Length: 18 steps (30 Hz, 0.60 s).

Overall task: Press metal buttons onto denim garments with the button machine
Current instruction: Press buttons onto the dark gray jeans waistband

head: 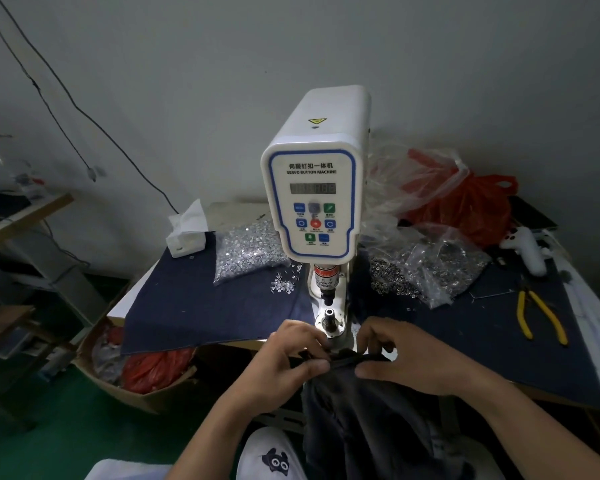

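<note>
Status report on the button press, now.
Left hand and right hand both pinch the dark denim garment edge, just short of the lower die. Die bare, nothing blocking it.

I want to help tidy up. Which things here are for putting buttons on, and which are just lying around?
For the job:
button machine
denim garment, held by both hands: left, right
bags of metal buttons

Just lying around:
yellow pliers
tissue box
red plastic bag
</note>
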### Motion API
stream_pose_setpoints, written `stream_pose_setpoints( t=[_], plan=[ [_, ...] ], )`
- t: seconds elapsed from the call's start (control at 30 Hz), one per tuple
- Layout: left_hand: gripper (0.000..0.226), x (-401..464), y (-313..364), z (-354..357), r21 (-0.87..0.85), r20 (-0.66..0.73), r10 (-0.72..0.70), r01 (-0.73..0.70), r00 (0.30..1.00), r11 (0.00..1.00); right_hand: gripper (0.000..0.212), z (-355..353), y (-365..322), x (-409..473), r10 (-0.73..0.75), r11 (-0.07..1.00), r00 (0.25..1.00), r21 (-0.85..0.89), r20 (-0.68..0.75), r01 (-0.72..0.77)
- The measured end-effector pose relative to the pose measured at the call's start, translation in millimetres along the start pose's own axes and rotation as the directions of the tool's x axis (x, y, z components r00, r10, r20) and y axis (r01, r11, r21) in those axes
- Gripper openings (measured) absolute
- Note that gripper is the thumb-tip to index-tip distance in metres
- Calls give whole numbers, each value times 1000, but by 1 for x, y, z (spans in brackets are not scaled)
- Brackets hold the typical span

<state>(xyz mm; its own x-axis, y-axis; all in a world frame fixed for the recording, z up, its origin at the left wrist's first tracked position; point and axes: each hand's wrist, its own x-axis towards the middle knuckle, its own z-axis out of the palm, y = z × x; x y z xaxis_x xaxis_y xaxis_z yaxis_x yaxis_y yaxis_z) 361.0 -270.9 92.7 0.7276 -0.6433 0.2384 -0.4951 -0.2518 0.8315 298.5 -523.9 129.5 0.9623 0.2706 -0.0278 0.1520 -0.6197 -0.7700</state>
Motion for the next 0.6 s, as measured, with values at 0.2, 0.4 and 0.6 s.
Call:
stream_pose_setpoints(
  t=[0.2, 0.4, 0.6],
  plan=[
    [14, -1, 8, 2, -134, -28, -29, 25, 999, 991, 14, -1, -7, 4, -31, 999, 989, 38, 144, 26],
    [17, 2, 10, 2, 28, 133, -44, 41, 990, 999, 14, -1, -6, 1, -57, 987, 998, 149, 12, 54],
    [16, 0, 7, -2, -266, -4, 25, -25, 1000, 964, 25, -1, -12, 1, -3, 923, 993, 383, 114, -41]
  ],
)
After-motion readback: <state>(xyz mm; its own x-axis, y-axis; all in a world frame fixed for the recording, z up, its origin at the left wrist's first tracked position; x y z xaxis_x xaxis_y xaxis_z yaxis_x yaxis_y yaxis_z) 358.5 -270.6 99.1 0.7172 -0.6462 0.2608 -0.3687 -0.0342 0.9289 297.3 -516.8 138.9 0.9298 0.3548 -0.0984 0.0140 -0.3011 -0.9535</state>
